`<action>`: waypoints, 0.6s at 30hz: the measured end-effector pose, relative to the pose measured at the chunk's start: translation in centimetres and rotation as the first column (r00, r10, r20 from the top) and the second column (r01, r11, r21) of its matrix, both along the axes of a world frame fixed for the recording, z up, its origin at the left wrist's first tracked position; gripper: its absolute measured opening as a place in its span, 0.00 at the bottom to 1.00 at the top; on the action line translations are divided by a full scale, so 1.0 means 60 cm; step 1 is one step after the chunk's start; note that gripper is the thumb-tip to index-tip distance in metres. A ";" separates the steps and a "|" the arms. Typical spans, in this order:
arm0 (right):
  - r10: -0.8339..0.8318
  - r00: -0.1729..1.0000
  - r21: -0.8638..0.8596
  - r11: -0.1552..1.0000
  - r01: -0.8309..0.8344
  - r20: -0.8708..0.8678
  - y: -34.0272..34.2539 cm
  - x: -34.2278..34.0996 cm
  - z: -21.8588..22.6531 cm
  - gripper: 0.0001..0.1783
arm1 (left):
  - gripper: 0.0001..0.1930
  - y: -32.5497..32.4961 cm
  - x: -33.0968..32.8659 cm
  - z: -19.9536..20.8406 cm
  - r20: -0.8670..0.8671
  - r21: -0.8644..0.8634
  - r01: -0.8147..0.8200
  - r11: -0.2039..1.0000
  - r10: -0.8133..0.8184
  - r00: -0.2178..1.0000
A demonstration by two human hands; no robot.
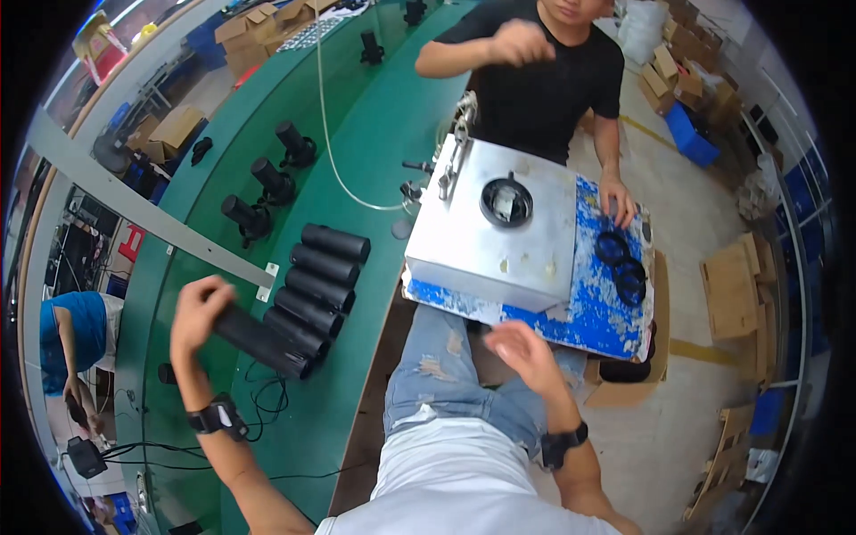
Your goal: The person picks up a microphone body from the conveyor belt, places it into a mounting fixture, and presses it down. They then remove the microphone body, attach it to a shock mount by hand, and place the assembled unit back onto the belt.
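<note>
My left hand [198, 314] has its fingers curled at the upper end of a black tube [260, 341], the nearest in a row of similar tubes on the green bench. Several more black tubes [321, 287] lie side by side just beyond it. My right hand [524, 355] is over my lap at the front edge of the worn blue board [580, 334], its fingers apart and nothing visible in them. On that board stands a silver metal box [486, 272] with a round black fitting [506, 201] on top. Black rings [613, 248] lie to its right.
Across the box, a person in a black shirt [562, 89] has one hand raised and the other by the rings. Black parts with round bases [271, 181] stand along the green bench [357, 152]. Cables [272, 401] lie near my left forearm; a cardboard box [624, 392] sits below the board.
</note>
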State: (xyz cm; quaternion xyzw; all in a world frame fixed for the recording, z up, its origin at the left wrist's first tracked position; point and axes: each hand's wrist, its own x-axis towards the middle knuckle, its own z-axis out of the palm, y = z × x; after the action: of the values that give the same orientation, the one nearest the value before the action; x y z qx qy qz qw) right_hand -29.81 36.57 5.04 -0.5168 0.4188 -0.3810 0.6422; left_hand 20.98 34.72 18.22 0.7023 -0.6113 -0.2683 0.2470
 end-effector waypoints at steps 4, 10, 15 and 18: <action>0.272 0.915 0.012 0.957 -0.289 0.299 -0.068 0.104 0.055 0.30 | 0.08 -0.096 -0.274 -0.015 -0.281 -0.226 0.715 0.662 -0.747 0.603; 0.019 0.674 0.124 0.979 -0.164 0.739 -0.118 0.090 0.053 0.37 | 0.21 -0.144 -0.489 -0.072 -0.759 -0.454 0.190 0.870 -0.490 0.429; -0.208 0.693 0.025 0.964 0.265 0.690 -0.119 0.048 0.056 0.29 | 0.25 -0.063 -0.515 -0.162 -0.779 -0.220 0.441 0.870 -0.429 0.457; -0.257 0.721 0.011 0.945 0.326 0.643 -0.118 0.031 0.051 0.33 | 0.25 -0.055 -0.539 -0.183 -0.931 -0.129 0.399 0.908 -0.249 0.266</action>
State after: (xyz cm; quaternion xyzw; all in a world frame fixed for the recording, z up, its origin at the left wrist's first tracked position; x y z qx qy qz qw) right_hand -27.92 29.49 8.11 -0.3168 0.2323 -0.6504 0.6501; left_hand -11.36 31.44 7.25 0.2953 -0.4696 -0.7039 0.4436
